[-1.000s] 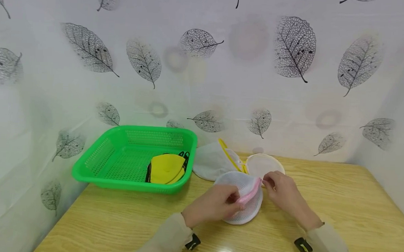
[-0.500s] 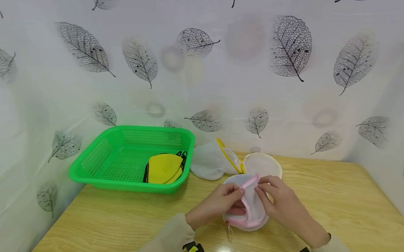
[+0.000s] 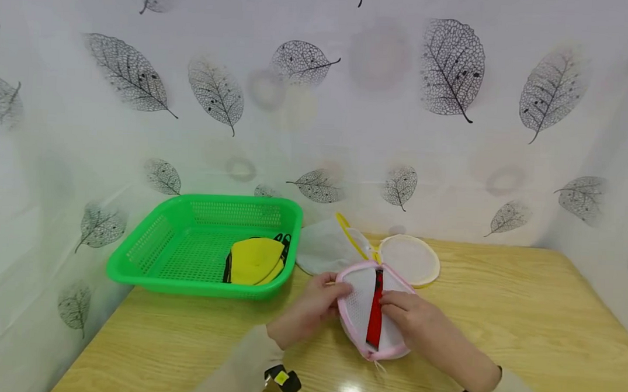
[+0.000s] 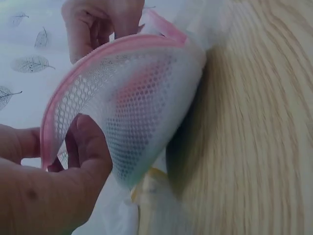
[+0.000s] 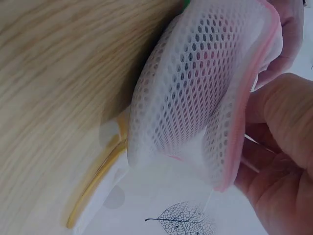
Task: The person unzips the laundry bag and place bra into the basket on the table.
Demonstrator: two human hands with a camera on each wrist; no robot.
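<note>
A white mesh laundry bag (image 3: 355, 300) with pink zip edging stands spread apart on the table, its mouth facing up. Down inside lies a red strip of something with black ends (image 3: 375, 312); its lower part is hidden in the bag. My left hand (image 3: 311, 310) pinches the pink rim on the left, with the thumb over the inner mesh (image 4: 88, 142). On the opposite side, my right hand (image 3: 421, 326) holds the other edge, fingertips reaching over it close to the red strip. In the right wrist view its fingers (image 5: 264, 161) curl against the pink edging.
A green plastic basket (image 3: 149, 244) stands at the back left, with yellow, black-trimmed fabric (image 3: 255, 261) in it. Behind the pink-edged bag lies another white mesh bag (image 3: 324, 246) with yellow edging, its round flap (image 3: 408, 258) folded out. A leaf-patterned curtain (image 3: 317, 126) hangs behind the table.
The pink-edged bag has turned and its mouth has been pulled wide, showing the red strip inside. My left hand has shifted left and my right hand lies along the right edge.
</note>
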